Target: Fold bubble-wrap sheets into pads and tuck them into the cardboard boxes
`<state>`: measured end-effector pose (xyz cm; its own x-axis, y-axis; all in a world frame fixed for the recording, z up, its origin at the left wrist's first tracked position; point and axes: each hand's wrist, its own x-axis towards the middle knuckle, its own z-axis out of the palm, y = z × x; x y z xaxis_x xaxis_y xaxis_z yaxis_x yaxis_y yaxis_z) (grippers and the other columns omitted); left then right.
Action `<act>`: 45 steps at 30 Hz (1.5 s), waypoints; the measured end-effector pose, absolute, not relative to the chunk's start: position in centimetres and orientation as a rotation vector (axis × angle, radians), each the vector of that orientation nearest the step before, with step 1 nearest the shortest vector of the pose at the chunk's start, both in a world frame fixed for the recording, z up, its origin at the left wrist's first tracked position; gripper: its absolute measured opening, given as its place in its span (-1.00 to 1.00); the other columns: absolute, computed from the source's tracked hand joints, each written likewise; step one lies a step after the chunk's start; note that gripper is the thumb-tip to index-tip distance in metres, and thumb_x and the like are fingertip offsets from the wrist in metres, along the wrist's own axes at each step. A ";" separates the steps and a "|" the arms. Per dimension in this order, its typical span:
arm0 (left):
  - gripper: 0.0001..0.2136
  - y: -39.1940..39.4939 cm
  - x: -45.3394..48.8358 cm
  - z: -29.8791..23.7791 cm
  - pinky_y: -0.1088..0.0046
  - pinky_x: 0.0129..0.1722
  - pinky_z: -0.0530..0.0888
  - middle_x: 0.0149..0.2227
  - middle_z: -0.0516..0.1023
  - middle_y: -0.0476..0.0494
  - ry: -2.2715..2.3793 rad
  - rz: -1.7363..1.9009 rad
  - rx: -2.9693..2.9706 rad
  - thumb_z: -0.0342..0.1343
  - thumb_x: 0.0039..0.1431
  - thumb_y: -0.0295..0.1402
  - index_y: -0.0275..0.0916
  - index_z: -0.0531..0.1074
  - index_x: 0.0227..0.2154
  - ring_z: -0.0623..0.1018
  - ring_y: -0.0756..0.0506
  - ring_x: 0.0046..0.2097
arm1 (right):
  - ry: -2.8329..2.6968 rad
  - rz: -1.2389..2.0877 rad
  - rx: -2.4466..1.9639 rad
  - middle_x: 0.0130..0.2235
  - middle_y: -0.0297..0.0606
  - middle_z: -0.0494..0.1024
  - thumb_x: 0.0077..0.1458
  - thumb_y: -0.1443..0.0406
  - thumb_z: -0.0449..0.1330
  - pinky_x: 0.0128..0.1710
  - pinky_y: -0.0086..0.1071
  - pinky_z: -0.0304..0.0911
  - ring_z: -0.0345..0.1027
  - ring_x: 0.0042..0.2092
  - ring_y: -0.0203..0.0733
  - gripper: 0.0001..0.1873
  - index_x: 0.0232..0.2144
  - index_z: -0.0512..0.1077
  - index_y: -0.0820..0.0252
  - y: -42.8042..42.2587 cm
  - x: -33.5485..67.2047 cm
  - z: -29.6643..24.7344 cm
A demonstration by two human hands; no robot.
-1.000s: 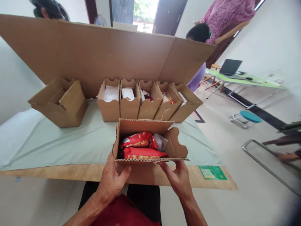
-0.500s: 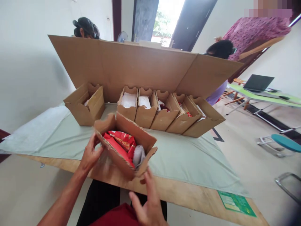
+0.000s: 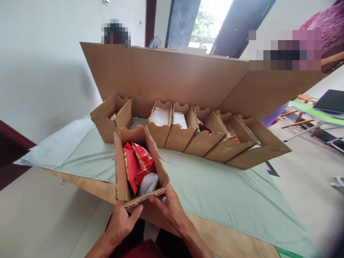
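Observation:
Both my hands hold an open-topped cardboard box (image 3: 122, 172) by its near end, at the front edge of the table. My left hand (image 3: 122, 220) grips the near left corner, thumb along the near wall. On the near right corner is my right hand (image 3: 170, 208), its fingers partly hidden under the box. Inside lie shiny red packets (image 3: 135, 166) with gold print and a grey-white bundle (image 3: 148, 184) that looks wrapped in bubble wrap. Behind it stands a row of similar cardboard boxes (image 3: 178, 139), and a separate cardboard box (image 3: 106, 125) is at the left.
A tall cardboard panel (image 3: 182, 79) stands behind the boxes. Pale green cloth (image 3: 193, 179) covers the wooden table, with clear plastic sheeting (image 3: 59, 139) at its left. Other people are beyond the panel. A green table (image 3: 309, 113) with a laptop stands at right.
The box has turned so its narrow end faces me. My left hand has moved from its left side to the near end, and my right hand has closed on the near right corner.

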<state>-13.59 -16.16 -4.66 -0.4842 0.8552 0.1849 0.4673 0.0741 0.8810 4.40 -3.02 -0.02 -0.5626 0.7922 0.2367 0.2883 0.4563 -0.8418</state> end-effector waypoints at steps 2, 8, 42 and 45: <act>-0.59 -14.9 -15.0 -4.9 0.07 -0.04 0.61 -0.29 0.67 -0.32 2.036 1.363 1.234 0.19 0.16 0.05 -0.24 0.60 -0.26 0.68 -0.35 -0.13 | -2.075 1.102 -0.841 0.16 -0.11 0.52 0.16 0.22 0.31 -0.06 -0.16 0.50 0.47 0.08 0.05 -0.28 0.34 0.26 -0.01 -2.6 2.4 -0.5; -0.51 -9.5 -21.8 -3.6 0.11 -0.04 0.58 -0.19 0.65 -0.30 1.997 1.498 1.261 0.25 0.05 0.08 -0.26 0.49 -0.17 0.65 -0.30 -0.10 | -1.948 1.196 -0.818 0.29 -0.13 0.39 0.13 0.38 0.19 -0.04 -0.17 0.50 0.38 0.20 0.03 -0.21 0.39 0.16 -0.04 0.1 -2.4 -1.4; -0.69 -7.6 -24.0 -5.1 0.01 0.15 0.52 0.07 0.63 -0.26 2.170 1.319 1.674 0.07 0.28 -0.25 -0.16 0.59 -0.01 0.53 -0.30 0.20 | -2.062 1.058 -0.759 -0.03 -0.14 0.63 0.14 0.38 0.08 0.10 -0.16 0.39 0.49 0.03 -0.09 -0.63 -0.03 0.51 0.11 6.8 -7.6 -1.3; -0.73 -9.2 -23.5 -5.6 -0.02 0.15 0.52 0.10 0.62 -0.24 2.165 1.264 1.822 0.08 0.28 -0.31 -0.12 0.61 -0.04 0.52 -0.32 0.21 | -2.200 1.024 -0.691 -0.10 -0.22 0.65 0.22 0.35 0.06 -0.03 -0.29 0.41 0.53 -0.11 -0.15 -0.54 0.15 0.41 0.09 6.5 -10.4 3.5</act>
<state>-23.53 -9.24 -5.61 -0.3079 0.8385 0.4496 0.8037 -0.0237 0.5946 -10.37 6.46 3.46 -0.6788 0.6686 0.3037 0.1983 0.5651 -0.8009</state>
